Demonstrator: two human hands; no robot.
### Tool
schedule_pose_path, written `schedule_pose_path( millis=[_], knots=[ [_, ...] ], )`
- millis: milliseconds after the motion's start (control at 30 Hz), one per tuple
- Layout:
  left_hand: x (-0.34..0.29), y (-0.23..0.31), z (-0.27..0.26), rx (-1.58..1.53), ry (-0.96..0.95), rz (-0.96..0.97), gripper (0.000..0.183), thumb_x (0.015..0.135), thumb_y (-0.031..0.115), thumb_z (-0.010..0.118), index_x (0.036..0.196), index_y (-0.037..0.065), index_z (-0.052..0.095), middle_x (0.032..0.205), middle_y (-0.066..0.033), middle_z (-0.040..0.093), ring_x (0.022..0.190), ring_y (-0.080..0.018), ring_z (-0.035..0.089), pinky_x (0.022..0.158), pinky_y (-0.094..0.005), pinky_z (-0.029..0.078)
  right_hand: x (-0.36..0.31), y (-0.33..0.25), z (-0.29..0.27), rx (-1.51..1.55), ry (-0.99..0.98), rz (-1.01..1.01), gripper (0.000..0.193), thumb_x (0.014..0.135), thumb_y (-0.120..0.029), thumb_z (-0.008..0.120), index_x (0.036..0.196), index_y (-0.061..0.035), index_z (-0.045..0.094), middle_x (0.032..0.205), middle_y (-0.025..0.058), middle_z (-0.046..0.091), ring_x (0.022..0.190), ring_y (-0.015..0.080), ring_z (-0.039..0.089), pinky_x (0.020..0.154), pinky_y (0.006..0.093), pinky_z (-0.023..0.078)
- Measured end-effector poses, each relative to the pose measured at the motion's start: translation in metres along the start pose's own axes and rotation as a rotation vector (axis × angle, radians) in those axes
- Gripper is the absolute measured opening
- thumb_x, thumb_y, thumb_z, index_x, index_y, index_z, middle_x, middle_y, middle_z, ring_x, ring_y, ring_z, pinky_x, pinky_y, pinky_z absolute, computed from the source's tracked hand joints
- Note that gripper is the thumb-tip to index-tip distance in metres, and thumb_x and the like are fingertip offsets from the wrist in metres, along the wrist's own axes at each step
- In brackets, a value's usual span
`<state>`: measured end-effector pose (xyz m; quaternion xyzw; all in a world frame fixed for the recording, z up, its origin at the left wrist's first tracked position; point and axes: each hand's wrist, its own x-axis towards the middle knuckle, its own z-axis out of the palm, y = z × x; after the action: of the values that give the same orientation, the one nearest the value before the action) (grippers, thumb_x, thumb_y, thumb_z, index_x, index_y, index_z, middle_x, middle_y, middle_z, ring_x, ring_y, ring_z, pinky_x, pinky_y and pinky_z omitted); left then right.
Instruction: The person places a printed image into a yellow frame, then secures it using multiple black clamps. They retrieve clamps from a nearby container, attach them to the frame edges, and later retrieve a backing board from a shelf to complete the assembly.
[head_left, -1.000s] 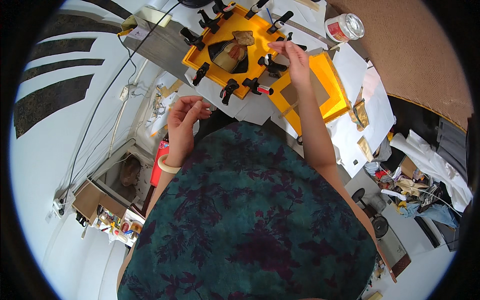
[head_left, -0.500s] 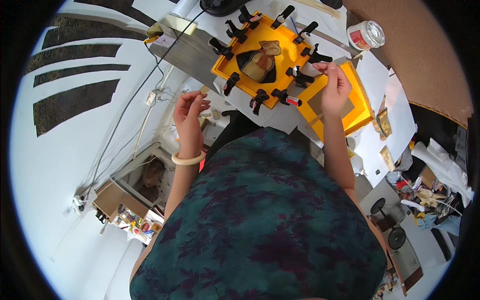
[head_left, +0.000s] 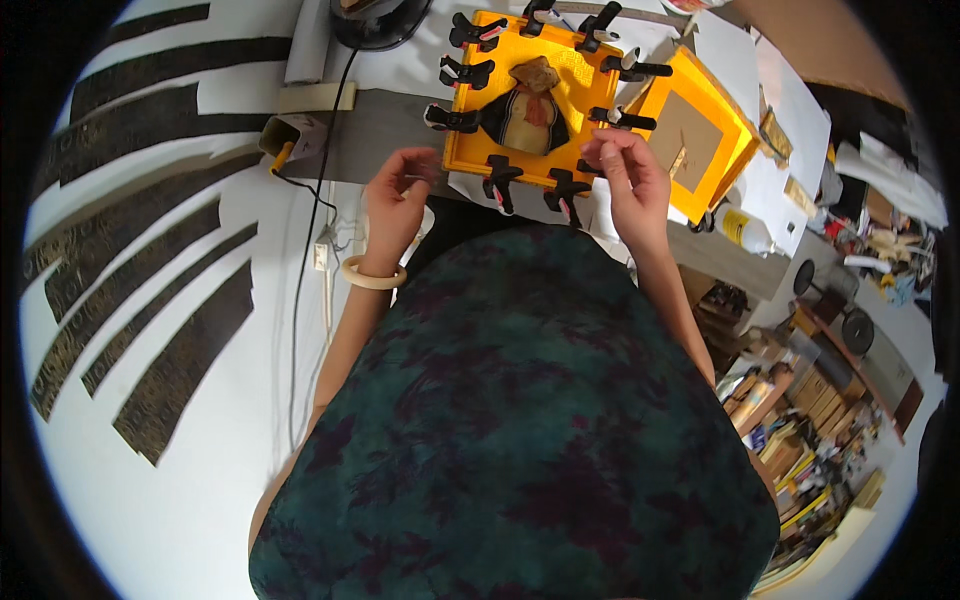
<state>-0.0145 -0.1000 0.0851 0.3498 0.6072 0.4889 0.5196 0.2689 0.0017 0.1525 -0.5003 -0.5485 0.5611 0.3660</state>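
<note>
Hovering at about 11 o'clock, the wearer's left hand (head_left: 400,195) is holding its fingers loosely curled with a gap between them and the thumb, just beside the lower left corner of a shallow yellow tray (head_left: 592,75). A cream bangle (head_left: 373,281) is circling that wrist. At about 2 o'clock, the right hand (head_left: 637,185) is bending its fingers toward the thumb near the tray's lower right corner; whether they are closing on anything, or touching the tray or a clamp, cannot be told. The tray is lying at 12 o'clock on a white-and-grey table (head_left: 385,130), and black clamps (head_left: 467,72) are gripping its rim all around. Near its middle, a flat piece (head_left: 530,120) in black, cream and reddish brown is resting, with a lumpy brown piece (head_left: 535,73) sitting at its top end. Farther out at 2 o'clock, a second yellow frame (head_left: 738,155) is surrounding a grey-brown panel (head_left: 690,125). Between 2 and 3 o'clock, a white bottle with a yellow label (head_left: 748,230) is lying near that frame. Toward 9 and 10 o'clock, dark patterned strips (head_left: 185,365) are covering parts of a white wall (head_left: 230,430).
</note>
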Motion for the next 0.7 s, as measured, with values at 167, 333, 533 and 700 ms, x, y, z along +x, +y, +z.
schedule_pose_path(
  millis=[167,333,533,700],
  knots=[
    [0.014,0.027,0.004,0.311,-0.293,0.178,0.049,0.078,-0.002,0.071,0.125,0.005,0.061,0.118,-0.0078,0.065,0.088,-0.0146,0.065,0.078,-0.0278,0.055,-0.028,-0.024,0.012,-0.583,-0.124,-0.151,0.048,0.078,-0.015,0.083,0.121,-0.0061,0.062,0.114,0.0128,0.065,0.109,0.0302,0.064,0.095,0.0361,0.052],
    [0.021,0.047,0.041,0.449,-0.551,0.447,0.075,0.07,0.013,0.091,0.136,0.009,0.055,0.13,-0.0091,0.057,0.088,-0.0145,0.064,0.076,-0.0284,0.054,-0.047,-0.019,0.003,-0.813,-0.148,-0.157,0.071,0.069,-0.017,0.088,0.131,-0.0076,0.055,0.132,0.014,0.056,0.123,0.0358,0.054,0.102,0.0437,0.047],
    [0.033,0.038,0.041,0.451,-0.679,0.463,0.074,0.072,0.011,0.089,0.136,0.007,0.052,0.119,-0.0105,0.059,0.082,-0.0213,0.066,0.075,-0.0323,0.056,-0.056,0.017,-0.006,-0.659,-0.081,-0.145,0.068,0.07,-0.017,0.086,0.13,-0.0055,0.056,0.124,0.016,0.063,0.112,0.0368,0.062,0.096,0.0424,0.052],
    [0.039,0.037,0.037,0.507,-0.719,0.46,0.069,0.072,0.01,0.088,0.132,0.005,0.054,0.109,-0.0112,0.063,0.082,-0.0223,0.067,0.075,-0.0322,0.056,-0.05,0.025,-0.009,-0.673,-0.126,-0.22,0.064,0.073,-0.016,0.085,0.129,-0.0054,0.056,0.124,0.0159,0.063,0.114,0.0368,0.061,0.098,0.0417,0.051]
  ],
)
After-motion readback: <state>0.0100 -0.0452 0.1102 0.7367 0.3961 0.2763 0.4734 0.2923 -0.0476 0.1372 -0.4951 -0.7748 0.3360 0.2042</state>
